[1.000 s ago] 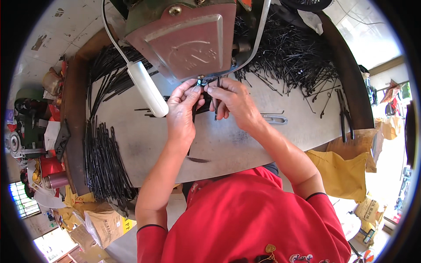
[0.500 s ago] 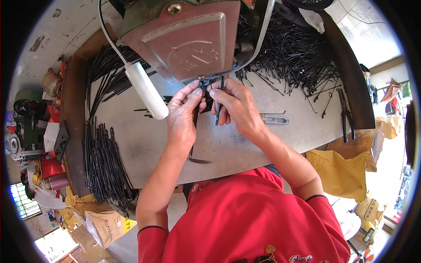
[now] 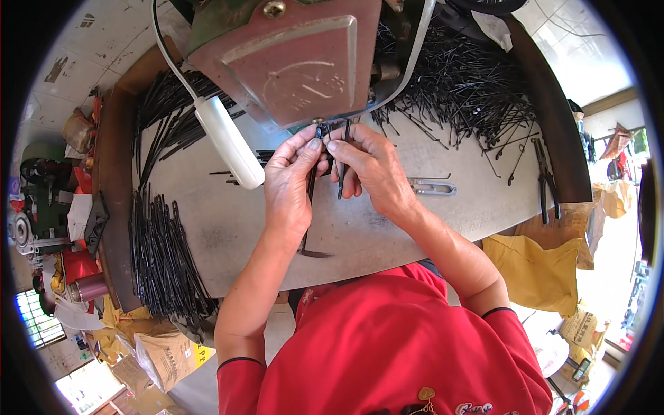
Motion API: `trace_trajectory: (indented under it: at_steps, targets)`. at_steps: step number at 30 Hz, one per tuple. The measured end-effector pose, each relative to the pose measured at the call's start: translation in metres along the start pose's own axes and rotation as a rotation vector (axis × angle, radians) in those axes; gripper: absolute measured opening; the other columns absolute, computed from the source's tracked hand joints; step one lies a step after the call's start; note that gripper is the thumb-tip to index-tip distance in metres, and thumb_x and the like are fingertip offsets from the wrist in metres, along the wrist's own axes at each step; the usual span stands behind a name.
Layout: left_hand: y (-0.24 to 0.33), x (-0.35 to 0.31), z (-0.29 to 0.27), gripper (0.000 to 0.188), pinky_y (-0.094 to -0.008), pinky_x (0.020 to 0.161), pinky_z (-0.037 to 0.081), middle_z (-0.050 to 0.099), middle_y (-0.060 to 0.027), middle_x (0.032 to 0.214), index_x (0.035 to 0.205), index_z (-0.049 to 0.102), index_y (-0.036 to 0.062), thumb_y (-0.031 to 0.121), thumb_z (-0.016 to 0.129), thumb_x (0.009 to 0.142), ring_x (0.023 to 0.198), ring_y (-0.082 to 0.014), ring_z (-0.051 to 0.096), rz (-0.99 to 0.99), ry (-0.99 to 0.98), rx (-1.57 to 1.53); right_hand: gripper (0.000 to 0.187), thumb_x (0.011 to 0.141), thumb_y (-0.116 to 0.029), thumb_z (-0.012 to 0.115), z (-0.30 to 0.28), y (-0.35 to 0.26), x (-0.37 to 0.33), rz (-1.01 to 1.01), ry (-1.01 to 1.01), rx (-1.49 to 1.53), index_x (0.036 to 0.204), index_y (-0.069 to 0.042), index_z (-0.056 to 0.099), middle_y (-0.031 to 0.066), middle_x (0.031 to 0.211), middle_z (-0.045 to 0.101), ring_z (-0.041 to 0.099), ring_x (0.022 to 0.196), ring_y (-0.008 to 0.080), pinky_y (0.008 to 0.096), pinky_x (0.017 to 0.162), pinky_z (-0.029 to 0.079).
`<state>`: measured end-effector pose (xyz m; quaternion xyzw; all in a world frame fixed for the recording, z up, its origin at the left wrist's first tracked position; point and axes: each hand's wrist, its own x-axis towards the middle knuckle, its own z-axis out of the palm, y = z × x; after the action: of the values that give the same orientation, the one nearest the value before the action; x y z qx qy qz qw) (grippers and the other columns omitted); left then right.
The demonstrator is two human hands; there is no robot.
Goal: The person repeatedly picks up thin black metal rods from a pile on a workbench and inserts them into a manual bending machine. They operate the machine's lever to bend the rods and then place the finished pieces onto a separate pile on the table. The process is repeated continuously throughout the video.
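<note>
Beneath the front of a red and green machine (image 3: 294, 59), both hands work close together. My left hand (image 3: 292, 169) pinches a long thin black rod (image 3: 305, 232) near its upper end. The rod runs down past my palm to a bent foot over the table. In my right hand (image 3: 370, 162), the curled fingers grip a shorter dark rod-like piece (image 3: 342, 183), its lower end sticking out below the fingers. The upper ends of both pieces meet just under the machine's lower edge, where fingers partly hide them.
Bundles of black rods (image 3: 166, 256) lie along the left of the metal table (image 3: 387, 242). A tangled heap of black rods (image 3: 460, 83) covers the back right. A white lamp (image 3: 232, 145) hangs left of my hands. Grey snips (image 3: 434, 187) and long-handled pliers (image 3: 545, 181) lie to the right.
Both hands keep their grips. The upper end of the left rod has shifted slightly down toward me, away from the machine's lower edge, and the right piece has tilted slightly.
</note>
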<state>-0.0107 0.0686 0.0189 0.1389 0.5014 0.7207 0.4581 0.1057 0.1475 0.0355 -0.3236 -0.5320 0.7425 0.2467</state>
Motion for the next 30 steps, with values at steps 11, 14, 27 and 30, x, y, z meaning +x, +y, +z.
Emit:
trace_trajectory:
  at_steps: [11, 14, 27, 30]
  targets:
    - [0.014, 0.007, 0.001, 0.024, -0.0231, 0.054, 0.05, 0.063, -0.0074, 0.079, 0.111, 0.056, -0.0022, 0.007, 0.062, 0.089, 0.062, -0.0112, 0.059, -0.046, -0.042, 0.118, 0.018, 0.087, -0.015, 0.054, -0.004, -0.013, 0.012, -0.022, -0.037, -0.321, 0.083, 0.003, 0.055, 0.0109, 0.062, 0.06, 0.054, 0.038, 0.0145, 0.0269, 0.035, 0.04]
    - [0.022, 0.01, -0.006, 0.026, -0.022, 0.049, 0.048, 0.062, -0.0064, 0.074, 0.11, 0.054, 0.0031, 0.01, 0.065, 0.088, 0.058, -0.0112, 0.059, -0.148, -0.058, 0.177, 0.019, 0.087, -0.018, 0.054, -0.012, -0.019, 0.017, 0.113, -0.127, -0.338, 0.085, 0.0, 0.057, 0.0079, 0.061, 0.059, 0.046, 0.036, 0.011, 0.026, 0.035, 0.035]
    - [0.023, -0.017, -0.003, 0.028, -0.0268, 0.065, 0.053, 0.063, -0.0089, 0.09, 0.111, 0.05, 0.0011, 0.012, 0.063, 0.089, 0.077, -0.0139, 0.063, -0.186, -0.091, 0.196, 0.016, 0.086, -0.017, 0.06, -0.016, -0.017, 0.012, 0.179, -0.129, -0.084, 0.088, -0.002, 0.057, 0.0081, 0.069, 0.06, 0.053, 0.045, 0.0097, 0.0212, 0.036, 0.037]
    - [0.017, -0.037, -0.007, 0.025, -0.0309, 0.074, 0.056, 0.062, -0.0095, 0.098, 0.112, 0.049, -0.0004, 0.01, 0.059, 0.091, 0.087, -0.0162, 0.064, -0.222, -0.117, 0.159, 0.018, 0.087, -0.015, 0.063, -0.005, -0.001, 0.006, 0.079, -0.117, 0.043, 0.092, 0.001, 0.058, 0.0067, 0.069, 0.06, 0.058, 0.05, 0.009, 0.0219, 0.043, 0.046]
